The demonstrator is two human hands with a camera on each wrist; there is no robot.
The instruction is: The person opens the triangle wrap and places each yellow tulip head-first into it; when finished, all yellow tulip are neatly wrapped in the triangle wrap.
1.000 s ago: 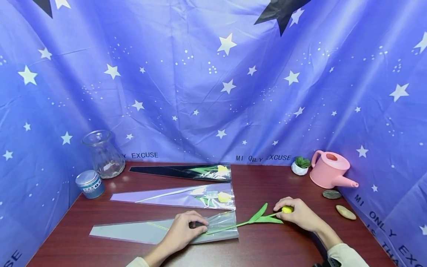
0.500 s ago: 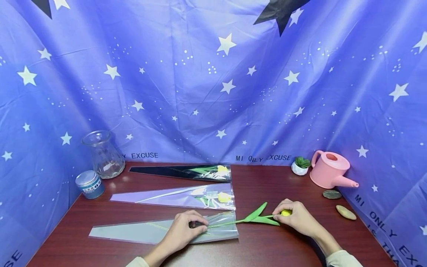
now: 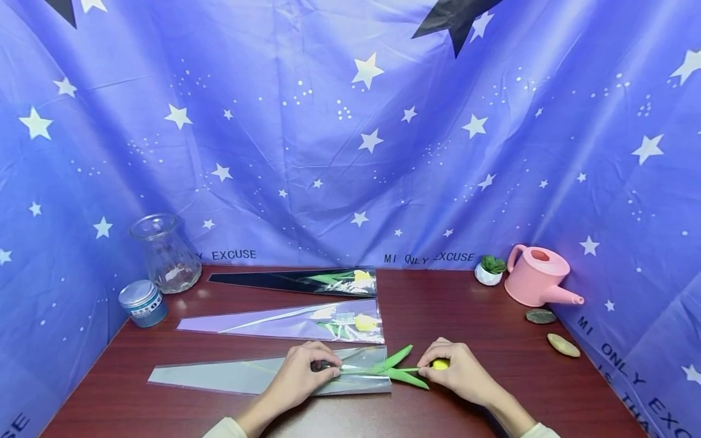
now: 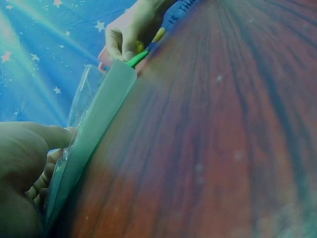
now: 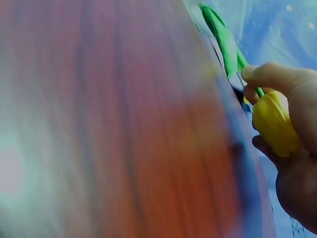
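Observation:
A grey-backed flower sleeve (image 3: 199, 376) with a clear film front lies nearest in the head view, its wide mouth to the right. My left hand (image 3: 303, 374) pinches the clear film near the middle; the left wrist view shows the thumb on the film (image 4: 74, 111). A yellow tulip (image 5: 275, 124) with green leaves is in my right hand (image 3: 462, 368), which pinches its stem just below the bloom. The stem's lower part and the leaf base lie inside the sleeve, while the leaf tips and bloom stick out of the mouth. The stem's end is hidden behind my left hand.
Behind lie a purple sleeve (image 3: 252, 322) and a black sleeve (image 3: 263, 281), each holding a yellow tulip. At left stand a glass vase (image 3: 172, 261) and a blue jar (image 3: 143, 304). A pink watering can (image 3: 537, 277), potted plant (image 3: 489, 272) and two stones (image 3: 563, 345) sit right.
My right hand has moved left with the tulip, sliding its stem and leaf base into the grey sleeve. Its grip shifted from the bloom to the stem. My left hand stays on the film.

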